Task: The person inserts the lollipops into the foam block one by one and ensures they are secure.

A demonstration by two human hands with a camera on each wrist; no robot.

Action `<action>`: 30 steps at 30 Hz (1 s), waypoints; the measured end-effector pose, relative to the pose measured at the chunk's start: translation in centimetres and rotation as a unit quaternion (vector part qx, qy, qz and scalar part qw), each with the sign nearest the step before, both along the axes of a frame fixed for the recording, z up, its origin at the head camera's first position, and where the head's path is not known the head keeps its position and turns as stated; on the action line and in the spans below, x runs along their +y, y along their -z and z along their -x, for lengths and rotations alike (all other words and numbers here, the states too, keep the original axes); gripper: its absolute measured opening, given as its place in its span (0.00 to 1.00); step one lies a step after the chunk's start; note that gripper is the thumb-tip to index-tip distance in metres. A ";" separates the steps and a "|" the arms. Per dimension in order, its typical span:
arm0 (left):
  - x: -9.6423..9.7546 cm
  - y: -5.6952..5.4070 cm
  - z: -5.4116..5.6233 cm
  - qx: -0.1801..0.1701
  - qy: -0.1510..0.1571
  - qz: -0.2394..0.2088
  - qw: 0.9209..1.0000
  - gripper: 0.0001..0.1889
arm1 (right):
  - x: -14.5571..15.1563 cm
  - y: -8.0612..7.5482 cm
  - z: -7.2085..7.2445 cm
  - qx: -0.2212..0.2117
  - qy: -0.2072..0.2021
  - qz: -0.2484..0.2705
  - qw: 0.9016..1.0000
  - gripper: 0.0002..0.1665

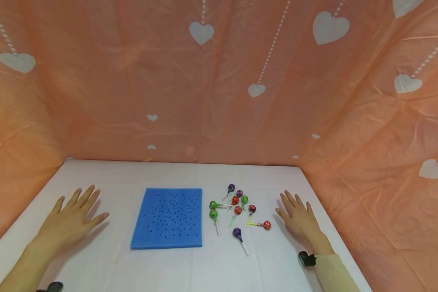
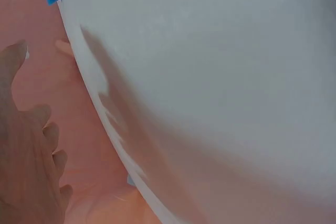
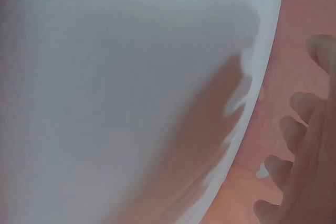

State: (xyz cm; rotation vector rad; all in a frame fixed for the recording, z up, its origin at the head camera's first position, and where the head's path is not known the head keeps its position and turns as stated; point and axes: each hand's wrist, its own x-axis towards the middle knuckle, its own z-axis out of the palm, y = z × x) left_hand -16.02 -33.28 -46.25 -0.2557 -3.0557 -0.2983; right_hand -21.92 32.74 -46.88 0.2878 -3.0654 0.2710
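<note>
On the left of the head view, my left hand (image 1: pixel 69 221) hovers above the white table with fingers spread, its shadow beside it. My right hand (image 1: pixel 301 219) is likewise spread and holds nothing, to the right of the candy. A blue foam block (image 1: pixel 168 219) dotted with many small holes lies between the hands, nearer the left one. Several wrapped lollipops lie loosely to its right. Among them are a purple lollipop (image 1: pixel 237 233) nearest the front, a green lollipop (image 1: pixel 213 215) close to the foam, and a red lollipop (image 1: pixel 267 225) with a yellow stick, nearest my right hand.
The white table (image 1: pixel 95 267) is bounded by an orange curtain (image 1: pixel 226 121) with white hearts at the back and both sides. Dark wrist straps show on the left wrist (image 1: pixel 54 286) and the right wrist (image 1: pixel 306 258).
</note>
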 end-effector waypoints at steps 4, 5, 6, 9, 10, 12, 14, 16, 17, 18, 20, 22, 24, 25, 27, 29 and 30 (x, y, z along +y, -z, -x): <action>0.0 0.2 -0.2 0.001 0.001 -0.002 1.000 0.48 | 0.0 -0.2 -0.1 0.004 0.000 -0.001 1.000 0.41; 0.0 0.2 -0.2 0.000 0.001 -0.004 1.000 0.48 | 0.0 -0.3 -0.1 0.004 0.000 0.000 1.000 0.41; -0.1 0.2 -0.2 0.000 0.001 -0.006 1.000 0.48 | 0.0 -0.3 -0.1 0.005 0.000 0.001 1.000 0.41; 0.0 0.3 -0.4 -0.001 0.002 -0.011 1.000 0.48 | 0.0 -0.5 -0.1 0.007 0.000 0.006 1.000 0.41; 0.0 0.3 -0.5 0.000 0.002 -0.012 1.000 0.48 | 0.0 -0.6 -0.1 0.009 -0.001 0.009 1.000 0.41; 0.1 0.3 -0.6 0.004 0.004 -0.013 1.000 0.48 | 0.0 -0.7 -0.2 0.016 -0.004 0.017 1.000 0.41; 0.2 0.3 -0.8 0.009 0.007 -0.013 1.000 0.48 | 0.0 -1.0 -0.2 0.022 -0.008 0.024 0.999 0.40; 0.3 0.2 -0.9 0.015 0.009 -0.013 1.000 0.47 | -0.1 -1.4 -0.1 0.036 -0.015 0.030 0.999 0.39; 0.4 0.2 -0.9 0.022 0.011 -0.013 1.000 0.47 | -0.2 -1.5 -0.1 0.042 -0.019 0.032 0.998 0.39; 0.4 0.2 -1.0 0.026 0.013 -0.012 1.000 0.47 | -0.3 -1.7 0.0 0.049 -0.024 0.034 0.998 0.38; 0.5 0.2 -1.0 0.036 0.016 -0.011 0.999 0.47 | -0.5 -2.1 0.1 0.064 -0.034 0.037 0.997 0.38; 0.5 0.2 -1.1 0.049 0.020 -0.010 0.999 0.47 | -0.7 -2.4 0.2 0.075 -0.042 0.049 0.995 0.38; 0.7 0.1 -1.1 0.056 0.025 -0.007 0.998 0.47 | -1.1 -2.6 0.2 0.081 -0.051 0.068 0.993 0.37; 0.8 0.0 -1.1 0.062 0.027 -0.007 0.998 0.47 | -1.3 -2.7 0.2 0.082 -0.053 0.078 0.992 0.37; 1.0 -0.1 -1.1 0.071 0.033 -0.006 0.997 0.46 | -1.7 -2.9 0.3 0.077 -0.057 0.101 0.990 0.37; 1.2 -0.2 -1.2 0.079 0.039 -0.005 0.996 0.46 | -2.2 -3.0 0.2 0.064 -0.057 0.125 0.989 0.37; 1.3 -0.3 -1.2 0.084 0.043 -0.004 0.996 0.46 | -2.5 -3.1 0.2 0.057 -0.057 0.138 0.987 0.37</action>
